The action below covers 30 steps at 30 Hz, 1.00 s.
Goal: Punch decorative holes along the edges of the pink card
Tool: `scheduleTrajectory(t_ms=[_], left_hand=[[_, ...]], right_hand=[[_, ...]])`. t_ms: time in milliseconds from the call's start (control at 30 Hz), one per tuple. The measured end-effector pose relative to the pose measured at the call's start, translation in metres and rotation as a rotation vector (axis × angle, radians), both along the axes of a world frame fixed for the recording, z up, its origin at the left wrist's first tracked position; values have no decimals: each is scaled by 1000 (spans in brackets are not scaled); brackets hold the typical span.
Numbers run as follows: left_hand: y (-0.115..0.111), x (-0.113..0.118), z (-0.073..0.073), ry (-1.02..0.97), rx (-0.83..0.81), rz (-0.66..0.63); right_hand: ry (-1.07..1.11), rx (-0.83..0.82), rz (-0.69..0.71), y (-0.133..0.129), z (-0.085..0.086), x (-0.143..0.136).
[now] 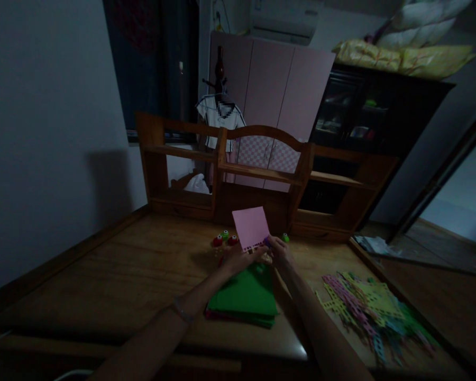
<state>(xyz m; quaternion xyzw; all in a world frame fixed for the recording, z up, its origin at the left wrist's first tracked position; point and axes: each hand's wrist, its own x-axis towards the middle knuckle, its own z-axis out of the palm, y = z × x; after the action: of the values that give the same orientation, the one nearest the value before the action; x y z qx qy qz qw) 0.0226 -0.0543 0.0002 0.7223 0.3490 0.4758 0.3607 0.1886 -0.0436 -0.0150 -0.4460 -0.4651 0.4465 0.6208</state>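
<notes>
A pink sheet [250, 225] with a row of small cut-outs along its lower edge is held up above the table. My left hand [240, 258] is closed on that lower edge. At the sheet's lower right corner, my right hand [280, 251] grips a small purple hole punch [266, 242], mostly covered by the fingers. Below both hands lies a stack of green sheets [244, 293], with some reddish edges showing underneath. Red punches [218, 241] and a green punch [225, 234] stand behind my left hand. Another green punch [285, 237] is just beyond my right hand.
Punched strips in yellow, pink, green and blue [365, 304] are heaped at the table's right. A wooden shelf unit [262, 172] rises along the back edge. The wall [55, 159] borders the left side. Small pale bits lie near the punches.
</notes>
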Motion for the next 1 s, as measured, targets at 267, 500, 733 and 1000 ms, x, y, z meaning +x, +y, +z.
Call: scheduleTrajectory(t_ms=[267,500,733,1000], left_hand=[[16,4,-14,-206,-224,217],[15,0,-4,-273,-165,230],[10,-5,1,-245,-165,253],[23,-3,-9,-298,-219,251]], right_hand=[[3,-22,31,-8,8,-15],[149,-58,2,-7,9,-12],[228,-47,40,-11,14,-9],[115,-44,-23,-9,12,-7]])
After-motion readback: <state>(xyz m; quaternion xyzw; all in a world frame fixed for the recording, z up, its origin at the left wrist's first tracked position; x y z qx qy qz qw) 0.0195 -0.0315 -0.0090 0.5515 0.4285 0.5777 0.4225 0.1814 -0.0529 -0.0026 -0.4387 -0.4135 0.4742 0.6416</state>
